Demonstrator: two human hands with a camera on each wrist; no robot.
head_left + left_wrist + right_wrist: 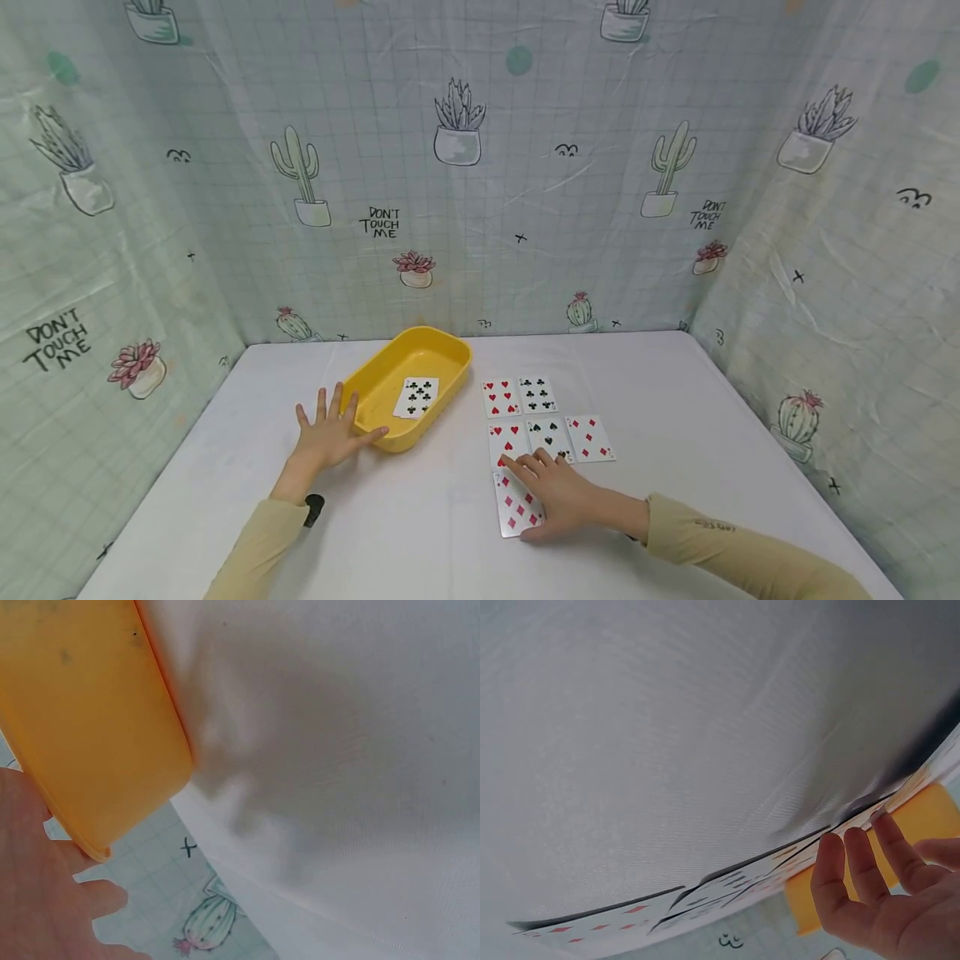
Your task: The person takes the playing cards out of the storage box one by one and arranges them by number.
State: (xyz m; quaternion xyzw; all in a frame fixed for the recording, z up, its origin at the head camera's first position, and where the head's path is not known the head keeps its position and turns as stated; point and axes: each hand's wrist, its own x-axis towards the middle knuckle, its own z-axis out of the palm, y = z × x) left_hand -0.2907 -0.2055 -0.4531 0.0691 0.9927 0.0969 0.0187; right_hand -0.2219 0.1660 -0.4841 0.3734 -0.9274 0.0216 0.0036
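Observation:
My right hand (561, 493) spans a diamonds playing card (516, 515), gripping it with the thumb at its near edge and the index finger at its far edge. This card lies at the near end of the card layout, just below a hearts card (508, 437) that the fingers partly cover. A spades card (546, 435) and another diamonds card (589, 438) sit beside that one. My left hand (327, 437) has its fingers spread at the near left rim of a yellow tray (358, 392), its thumb reaching along the near end. Inside the tray rests a clubs card (417, 398).
Behind the middle row lie a hearts card (501, 398) and a clubs card (537, 395), side by side. The white table (420, 533) meets a cactus-print cloth (525, 200) at the back and both sides.

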